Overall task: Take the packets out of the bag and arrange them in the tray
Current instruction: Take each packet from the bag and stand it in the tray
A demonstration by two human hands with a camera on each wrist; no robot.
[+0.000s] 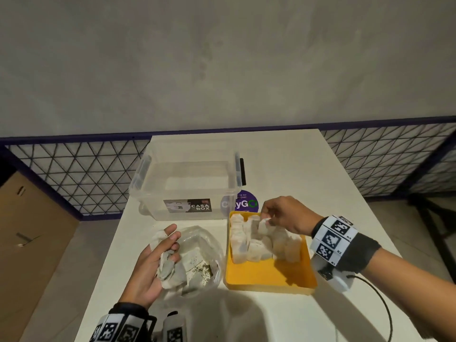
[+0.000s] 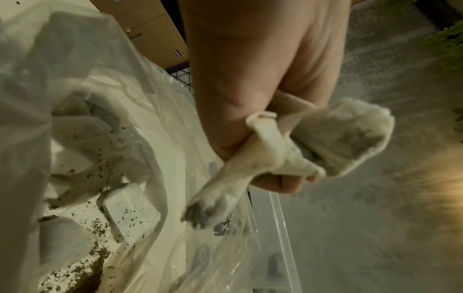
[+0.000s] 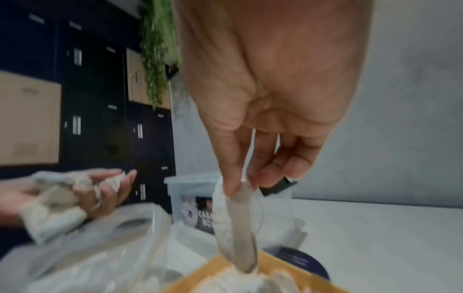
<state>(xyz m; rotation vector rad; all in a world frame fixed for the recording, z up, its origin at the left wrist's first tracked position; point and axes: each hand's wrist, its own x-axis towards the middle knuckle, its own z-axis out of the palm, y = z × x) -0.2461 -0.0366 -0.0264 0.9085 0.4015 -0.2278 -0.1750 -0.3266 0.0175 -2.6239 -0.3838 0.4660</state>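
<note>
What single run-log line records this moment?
left hand: holds several packets over bag | right hand: pinches one packet, lowering into yellow tray | tray: far half filled

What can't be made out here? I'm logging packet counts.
- Packets left in the bag: head view, left hand and crumpled plastic cover them.
- Packets in the tray: overlapping, partly under the right hand.
- Both wrist views: blurred.

The right hand (image 1: 283, 215) pinches a tea bag (image 1: 264, 224) over the yellow tray (image 1: 269, 275); the left hand (image 1: 150, 265) grips several tea bags (image 1: 170, 272) above the plastic bag (image 1: 199, 255).
</note>
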